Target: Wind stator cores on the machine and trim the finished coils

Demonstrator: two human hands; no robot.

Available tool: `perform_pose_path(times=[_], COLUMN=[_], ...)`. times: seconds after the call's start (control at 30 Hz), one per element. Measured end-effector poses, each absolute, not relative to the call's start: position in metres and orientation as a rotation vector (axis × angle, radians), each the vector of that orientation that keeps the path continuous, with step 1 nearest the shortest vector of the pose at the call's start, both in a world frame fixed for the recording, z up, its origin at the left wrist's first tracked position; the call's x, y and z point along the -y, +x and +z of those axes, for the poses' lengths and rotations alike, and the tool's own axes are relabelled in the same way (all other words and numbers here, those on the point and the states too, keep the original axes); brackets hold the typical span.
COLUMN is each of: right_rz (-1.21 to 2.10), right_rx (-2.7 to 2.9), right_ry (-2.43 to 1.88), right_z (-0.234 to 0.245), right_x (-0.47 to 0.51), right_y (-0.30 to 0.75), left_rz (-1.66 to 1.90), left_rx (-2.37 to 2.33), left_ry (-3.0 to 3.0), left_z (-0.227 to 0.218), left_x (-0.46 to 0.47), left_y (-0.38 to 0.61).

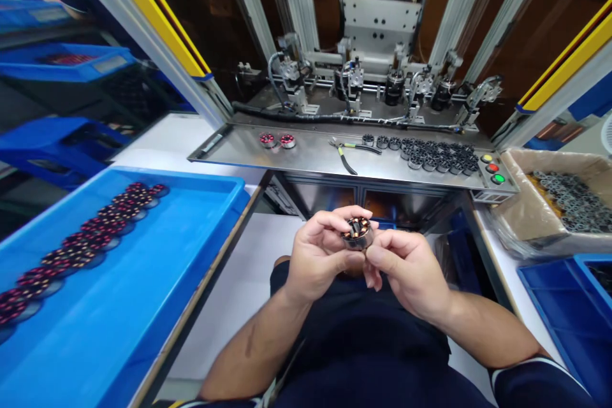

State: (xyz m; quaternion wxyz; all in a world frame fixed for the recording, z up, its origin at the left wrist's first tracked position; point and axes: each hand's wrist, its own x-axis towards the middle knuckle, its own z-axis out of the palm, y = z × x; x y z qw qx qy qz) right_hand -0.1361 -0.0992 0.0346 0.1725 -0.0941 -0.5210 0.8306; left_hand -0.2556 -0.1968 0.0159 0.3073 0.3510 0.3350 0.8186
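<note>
A motor stator (357, 233), a round dark ring with copper windings inside, is held up in front of my body. My left hand (318, 248) grips it from the left, thumb below and fingers around its far side. My right hand (406, 268) is closed in a pinch at the stator's lower right edge. Whether those fingertips hold a thin wire or only the rim is too small to make out. On the metal ledge ahead lie pliers (348, 156) with green and black handles, between two red-wound stators (287, 141) and rows of black stator cores (440, 156).
To my left stands a blue tray (157, 293) with rows of wound stators (95, 229). Behind the metal ledge (239, 146) is a winding machine (354, 86). Push buttons (492, 169) sit at its right end, beside a lined carton (516, 217) of grey parts and a blue bin (549, 299).
</note>
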Motion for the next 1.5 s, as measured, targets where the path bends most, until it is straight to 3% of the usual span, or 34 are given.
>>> perform_pose_path(times=[0.17,0.3,0.37,0.53,0.73,0.93,1.23,1.5], right_rz=[2.637,2.597,2.332,1.156,0.750,1.077,0.770,1.762], right_rx=[1.339,1.382,1.530,1.858,1.908,2.048,2.166,1.933], right_ry=[-0.176,-0.078,-0.081,0.055,0.150,0.236,0.448,-0.129], right_z=[0.033,0.028,0.024,0.020,0.015,0.035,0.066,0.052], right_x=[0.095,0.095,0.091,0.078,0.077,0.047,0.051,0.063], right_y=[-0.141,-0.143,-0.143,-0.138,-0.139,-0.120,-0.131,-0.139], left_rz=[2.157,2.106,2.138,2.043,1.837,1.785,1.592,1.699], left_rx=[-1.074,-1.099,-1.154,-1.716,-1.784,-1.968,-2.167,-1.905], left_ry=[1.014,1.236,1.251,1.245,1.380,1.713,2.139,2.010], left_z=[0.022,0.022,0.021,0.026,0.039,0.041,0.048,0.037], left_x=[0.196,0.198,0.203,0.219,0.214,0.211,0.212,0.223], left_y=[-0.257,-0.261,-0.265,-0.264,-0.249,-0.256,-0.256,-0.258])
